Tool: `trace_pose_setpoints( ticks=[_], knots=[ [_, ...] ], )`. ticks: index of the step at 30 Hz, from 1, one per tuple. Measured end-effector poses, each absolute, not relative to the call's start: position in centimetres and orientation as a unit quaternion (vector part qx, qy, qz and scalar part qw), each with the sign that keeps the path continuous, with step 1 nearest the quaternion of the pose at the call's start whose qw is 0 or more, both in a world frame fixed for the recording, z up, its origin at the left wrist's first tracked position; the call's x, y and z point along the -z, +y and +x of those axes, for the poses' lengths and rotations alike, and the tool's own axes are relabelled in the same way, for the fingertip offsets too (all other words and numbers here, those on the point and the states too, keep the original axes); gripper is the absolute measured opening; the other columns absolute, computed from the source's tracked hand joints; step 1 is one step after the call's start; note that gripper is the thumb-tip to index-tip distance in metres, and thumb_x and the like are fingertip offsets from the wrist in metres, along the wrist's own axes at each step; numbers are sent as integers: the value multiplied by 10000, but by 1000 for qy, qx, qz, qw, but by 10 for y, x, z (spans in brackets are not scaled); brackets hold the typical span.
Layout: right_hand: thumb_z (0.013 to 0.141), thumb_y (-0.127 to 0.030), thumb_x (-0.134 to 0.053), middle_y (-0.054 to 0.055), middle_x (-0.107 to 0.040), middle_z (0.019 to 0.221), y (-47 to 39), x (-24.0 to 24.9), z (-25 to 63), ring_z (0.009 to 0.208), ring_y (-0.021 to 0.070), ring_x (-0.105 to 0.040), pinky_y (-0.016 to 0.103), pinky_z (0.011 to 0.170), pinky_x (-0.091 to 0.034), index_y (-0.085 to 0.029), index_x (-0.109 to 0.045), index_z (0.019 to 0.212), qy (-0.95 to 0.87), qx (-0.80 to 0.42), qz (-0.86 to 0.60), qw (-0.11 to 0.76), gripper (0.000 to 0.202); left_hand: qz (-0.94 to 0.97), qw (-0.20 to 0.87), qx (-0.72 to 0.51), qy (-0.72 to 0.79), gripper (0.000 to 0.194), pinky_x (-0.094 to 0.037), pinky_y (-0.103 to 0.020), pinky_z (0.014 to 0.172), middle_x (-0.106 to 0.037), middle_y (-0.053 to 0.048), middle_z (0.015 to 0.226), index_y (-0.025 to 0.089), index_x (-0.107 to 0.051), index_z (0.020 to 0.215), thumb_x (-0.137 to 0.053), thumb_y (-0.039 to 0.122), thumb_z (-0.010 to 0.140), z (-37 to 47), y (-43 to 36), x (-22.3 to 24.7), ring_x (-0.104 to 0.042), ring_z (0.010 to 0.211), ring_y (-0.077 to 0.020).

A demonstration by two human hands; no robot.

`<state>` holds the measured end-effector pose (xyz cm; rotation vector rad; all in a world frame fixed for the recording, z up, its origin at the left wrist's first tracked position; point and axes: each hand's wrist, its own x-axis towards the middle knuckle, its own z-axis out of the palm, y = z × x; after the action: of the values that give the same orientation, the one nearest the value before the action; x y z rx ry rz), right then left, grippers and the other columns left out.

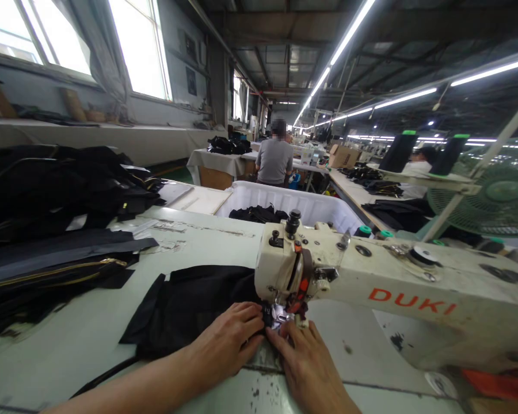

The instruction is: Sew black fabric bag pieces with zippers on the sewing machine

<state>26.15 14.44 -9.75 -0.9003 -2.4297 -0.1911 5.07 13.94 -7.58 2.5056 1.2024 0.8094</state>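
Observation:
A black fabric piece (198,296) lies on the pale green sewing table, its right edge under the head of the sewing machine (336,276). My left hand (235,330) is closed on that edge, fingers bent and thumb toward the lit presser foot (280,315). Just right of it, my right hand (304,356) has its thumb and index finger closed at the cloth's near corner, by the foot; the fingertips are partly hidden. A narrow black strap (106,376) trails from the fabric toward me, passing behind my left forearm.
Piled black garment pieces (56,190) with gold zippers cover the table's left side. Behind the machine stands a white plastic bin (328,208) with black cloth inside. Thread cones (399,152) and a green fan (496,190) are at right. Ahead, a person (275,158) sits facing away.

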Motion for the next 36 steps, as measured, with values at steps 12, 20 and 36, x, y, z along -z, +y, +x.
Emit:
trace_pose_setpoints(
  ticks=[12, 20, 36],
  knots=[
    [704, -52, -554, 97, -667, 1063, 153, 123, 260, 880, 277, -599, 397, 775, -468, -266, -571, 1298, -887, 114, -378, 239, 631, 890, 119, -264, 351, 225, -460, -298, 869, -663, -24, 855, 180, -597, 789, -463, 116, 959, 42, 163, 75, -618, 872, -163],
    [657, -38, -584, 85, -663, 1018, 155, 128, 265, 860, 272, -590, 391, 768, -512, -300, -582, 1294, -889, 70, -401, 211, 689, 888, 97, -281, 352, 200, -433, -295, 795, -668, -8, 796, 187, -585, 759, -503, 116, 928, 41, 180, 84, -615, 786, -163],
    [769, -38, -466, 102, -675, 1001, 169, 138, 280, 783, 214, -658, 279, 664, -542, -238, -607, 1269, -915, 139, -287, 247, 556, 881, 89, -285, 367, 142, -446, -289, 848, -705, -13, 832, 189, -635, 766, -568, 115, 865, 42, 186, 87, -657, 861, -181]
  ],
)
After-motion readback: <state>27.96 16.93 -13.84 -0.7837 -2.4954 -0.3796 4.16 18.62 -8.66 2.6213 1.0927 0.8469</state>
